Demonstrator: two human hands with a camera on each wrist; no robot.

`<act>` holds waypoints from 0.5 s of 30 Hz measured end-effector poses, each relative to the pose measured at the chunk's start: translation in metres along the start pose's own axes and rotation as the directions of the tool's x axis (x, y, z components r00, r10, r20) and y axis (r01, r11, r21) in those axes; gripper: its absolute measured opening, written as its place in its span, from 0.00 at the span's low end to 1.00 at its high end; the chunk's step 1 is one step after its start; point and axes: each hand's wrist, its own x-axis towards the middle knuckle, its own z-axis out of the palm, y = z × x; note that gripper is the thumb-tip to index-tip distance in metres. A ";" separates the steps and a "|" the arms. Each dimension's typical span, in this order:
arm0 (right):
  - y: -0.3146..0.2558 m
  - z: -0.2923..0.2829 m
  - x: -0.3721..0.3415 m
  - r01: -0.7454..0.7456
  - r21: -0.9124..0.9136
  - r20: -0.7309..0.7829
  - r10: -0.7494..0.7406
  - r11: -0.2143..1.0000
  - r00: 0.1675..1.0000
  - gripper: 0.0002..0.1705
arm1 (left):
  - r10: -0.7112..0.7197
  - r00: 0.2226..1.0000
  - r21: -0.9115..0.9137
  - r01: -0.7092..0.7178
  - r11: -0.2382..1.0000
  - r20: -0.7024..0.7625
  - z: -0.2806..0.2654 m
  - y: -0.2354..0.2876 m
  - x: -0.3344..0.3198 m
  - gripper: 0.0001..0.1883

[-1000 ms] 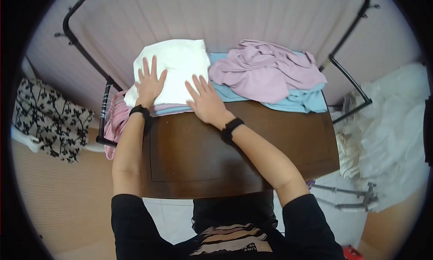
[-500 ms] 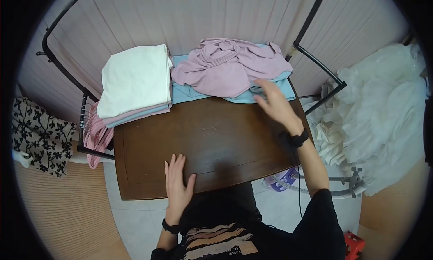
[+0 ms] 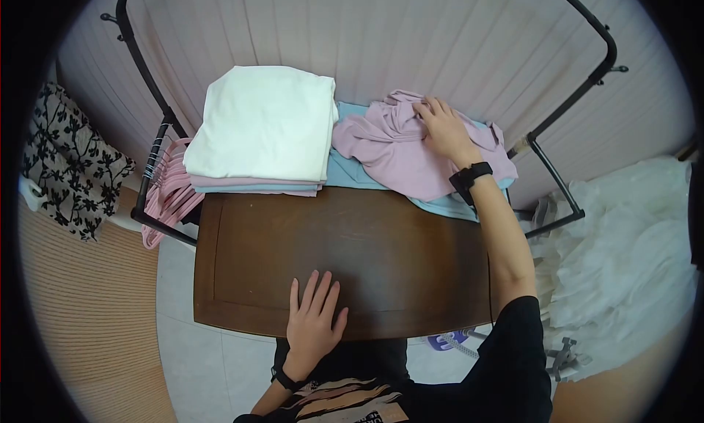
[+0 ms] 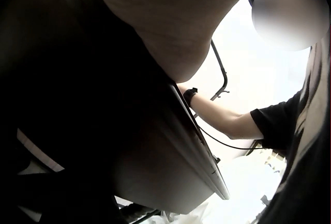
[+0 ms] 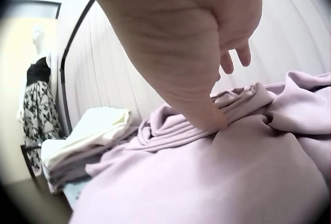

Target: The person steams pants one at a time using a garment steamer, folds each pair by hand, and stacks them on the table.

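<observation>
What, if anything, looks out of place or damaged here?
Nothing looks spilled or damaged. Only the lilac garment stands out: it lies rumpled and bunched over the blue cloth, under the right hand, which looks untidy beside the neatly folded stack with white cloth on top.

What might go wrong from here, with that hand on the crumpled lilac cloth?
Two things, perhaps. The right hand touches the lilac cloth, which lies over a blue cloth; lifting one may drag the other along. And the lilac cloth reaches close to the folded stack, so a pull that way might knock the stack askew.
</observation>
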 end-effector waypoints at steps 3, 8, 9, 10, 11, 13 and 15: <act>0.011 0.023 0.009 0.032 -0.109 0.083 -0.023 0.994 0.996 0.32 | 0.000 1.000 -0.016 -0.001 1.000 -0.007 0.000 -0.002 0.000 0.28; 0.008 0.007 0.012 -0.116 -0.015 0.112 0.117 0.993 0.987 0.19 | -0.012 1.000 -0.037 0.011 0.999 -0.010 0.001 -0.006 -0.001 0.26; -0.001 -0.006 0.011 -0.112 -0.017 0.122 0.113 0.994 0.986 0.19 | -0.004 1.000 -0.037 0.003 0.999 -0.012 0.001 -0.007 -0.001 0.26; -0.010 -0.022 0.009 -0.078 0.068 0.010 0.077 0.995 0.997 0.18 | -0.007 1.000 -0.047 0.007 0.999 -0.011 0.000 -0.007 -0.001 0.26; -0.021 -0.041 0.006 -0.035 0.147 -0.106 0.050 0.989 0.993 0.16 | -0.007 1.000 -0.046 0.007 0.999 -0.011 0.000 -0.008 -0.001 0.26; -0.057 -0.080 -0.010 0.151 0.116 -0.178 -0.129 0.982 0.975 0.19 | -0.002 1.000 -0.056 0.002 0.998 -0.004 0.001 -0.008 -0.001 0.25; -0.111 -0.113 -0.045 0.205 0.120 -0.137 -0.188 0.971 0.972 0.21 | 0.001 1.000 -0.040 -0.001 0.999 -0.013 0.001 -0.008 -0.001 0.25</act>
